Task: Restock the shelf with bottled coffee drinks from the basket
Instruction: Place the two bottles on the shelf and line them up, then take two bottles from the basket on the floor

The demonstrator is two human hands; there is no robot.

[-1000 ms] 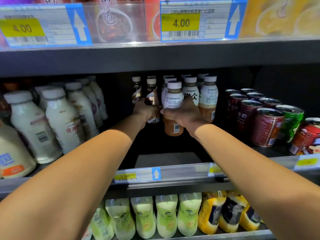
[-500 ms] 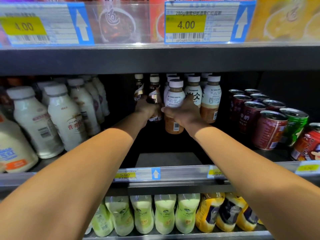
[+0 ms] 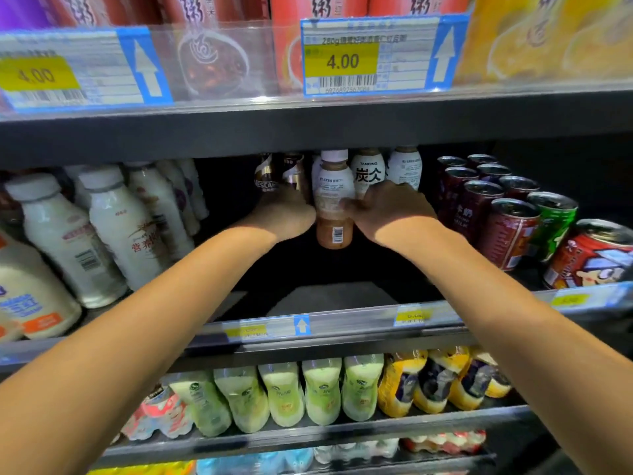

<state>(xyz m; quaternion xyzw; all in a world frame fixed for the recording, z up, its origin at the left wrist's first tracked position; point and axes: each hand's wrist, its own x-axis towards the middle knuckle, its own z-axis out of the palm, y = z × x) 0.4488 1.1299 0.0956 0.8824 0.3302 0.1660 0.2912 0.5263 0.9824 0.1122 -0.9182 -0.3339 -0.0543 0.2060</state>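
Well back on the middle shelf, both hands work at the coffee row; the right hand clasps the front coffee bottle, thumb on its label and fingers curled behind, keeping it upright so it seats against the white bottles just behind; the left hand appears to wrap a dark brown bottle beside it, probably steadying that neighbour against toppling, though its fingers are largely hidden; red cans stand near on the right; the bare shelf floor in front suggests room for more bottles.
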